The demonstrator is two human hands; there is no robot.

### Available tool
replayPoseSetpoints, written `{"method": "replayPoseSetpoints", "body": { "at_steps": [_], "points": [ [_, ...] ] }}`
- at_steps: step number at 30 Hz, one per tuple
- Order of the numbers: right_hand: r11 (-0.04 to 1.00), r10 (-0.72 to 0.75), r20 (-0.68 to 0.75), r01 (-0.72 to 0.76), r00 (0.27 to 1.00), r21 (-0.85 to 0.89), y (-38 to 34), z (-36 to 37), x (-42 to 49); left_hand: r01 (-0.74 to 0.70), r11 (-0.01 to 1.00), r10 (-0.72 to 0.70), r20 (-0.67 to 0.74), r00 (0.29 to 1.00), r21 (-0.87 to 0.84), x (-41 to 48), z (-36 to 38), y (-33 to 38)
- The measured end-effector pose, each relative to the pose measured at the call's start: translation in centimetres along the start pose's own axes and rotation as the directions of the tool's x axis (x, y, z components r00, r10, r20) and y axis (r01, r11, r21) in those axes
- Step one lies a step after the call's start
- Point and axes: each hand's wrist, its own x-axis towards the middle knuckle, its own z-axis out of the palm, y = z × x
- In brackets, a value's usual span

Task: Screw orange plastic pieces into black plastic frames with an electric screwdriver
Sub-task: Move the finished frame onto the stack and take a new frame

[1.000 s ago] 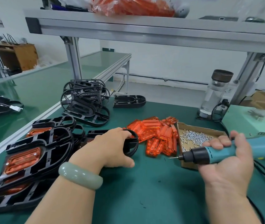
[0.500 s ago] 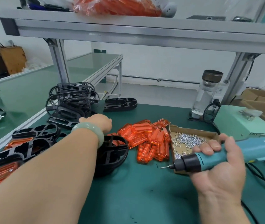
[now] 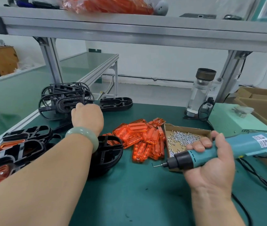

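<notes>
Right fingers (image 3: 198,146) are wrapped tight round the teal barrel of the electric screwdriver (image 3: 243,144), with my right hand (image 3: 211,163) up off the green surface (image 3: 137,193). The tool lies close to level, its long axis running left to right. Its black nose and bit (image 3: 156,165) point left and a touch downward, and the cable end sits off to the right and a little higher. The bit tip hangs in the air near the front corner of the cardboard box (image 3: 166,136) of screws (image 3: 181,138). My left hand (image 3: 87,118) is stretched far across, right at the stack of black frames (image 3: 61,101) at the back. Its fingers are tucked behind the back of the hand, so I cannot tell whether they grip a frame or only touch it. There is a pale green bangle (image 3: 82,136) on that wrist, and one black frame (image 3: 108,154) lies under the forearm. Between my hands, the orange pieces (image 3: 139,137) are heaped just beside the box's left wall. At the near left lie frames with orange inserts (image 3: 7,147).
</notes>
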Motion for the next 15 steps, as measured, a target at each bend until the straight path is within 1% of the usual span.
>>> {"method": "replayPoseSetpoints", "body": {
  "at_steps": [1,2,3,4,5,6,7,8,9,10,11,12,13,15],
  "points": [
    [1.0,0.002,-0.003,-0.002,1.0,0.004,0.0,0.0,0.0,-0.007,0.998,0.004,-0.055,0.998,-0.055,0.1,-0.5,0.0],
    [1.0,0.006,-0.009,-0.006,1.0,0.007,-0.1,0.0,0.1,-0.003,0.984,-0.017,-0.106,0.994,-0.18,0.1,-1.1,0.1],
    [1.0,0.006,-0.017,-0.006,1.0,0.008,-0.1,0.0,0.1,-0.008,0.939,-0.05,-0.158,0.986,-0.343,0.0,-1.9,0.4],
    [1.0,0.01,-0.021,-0.01,1.0,0.008,-0.2,-0.1,0.2,-0.044,0.859,-0.08,-0.219,0.972,-0.509,-0.3,-2.9,0.8],
    [1.0,0.013,-0.02,-0.013,1.0,0.011,-0.2,-0.1,0.2,-0.105,0.749,-0.101,-0.27,0.958,-0.654,-0.9,-4.0,1.3],
    [1.0,0.019,-0.023,-0.019,1.0,0.014,-0.3,-0.2,0.3,-0.186,0.616,-0.107,-0.315,0.943,-0.766,-1.6,-5.2,1.8],
    [1.0,0.02,-0.035,-0.02,0.999,0.021,-0.3,-0.3,0.4,-0.26,0.458,-0.11,-0.345,0.932,-0.85,-2.5,-6.4,2.3],
    [0.999,0.027,-0.045,-0.026,0.999,0.019,-0.4,-0.2,0.3,-0.308,0.287,-0.122,-0.353,0.928,-0.907,-3.5,-7.6,2.7],
    [0.999,0.029,-0.043,-0.028,0.999,0.022,-0.6,-0.2,0.3,-0.318,0.114,-0.132,-0.332,0.934,-0.941,-4.5,-8.6,3.1],
    [0.999,0.028,-0.046,-0.027,0.999,0.022,-0.8,-0.1,0.3,-0.298,-0.054,-0.125,-0.289,0.949,-0.953,-5.4,-9.4,3.3],
    [1.0,0.018,-0.06,-0.016,0.998,0.025,-1.0,-0.2,0.5,-0.261,-0.201,-0.1,-0.246,0.964,-0.944,-6.3,-10.1,3.4],
    [0.999,0.01,-0.079,-0.007,0.997,0.035,-1.2,0.0,0.5,-0.217,-0.317,-0.059,-0.209,0.976,-0.923,-7.1,-10.6,3.5],
    [0.999,-0.008,-0.089,0.012,0.996,0.04,-1.4,-0.3,0.6,-0.173,-0.394,-0.015,-0.182,0.983,-0.903,-7.7,-11.0,3.5],
    [0.998,-0.033,-0.121,0.038,0.992,0.042,-1.9,-0.7,0.7,-0.099,-0.481,0.061,-0.146,0.987,-0.871,-8.9,-11.7,3.4]
  ]
}}
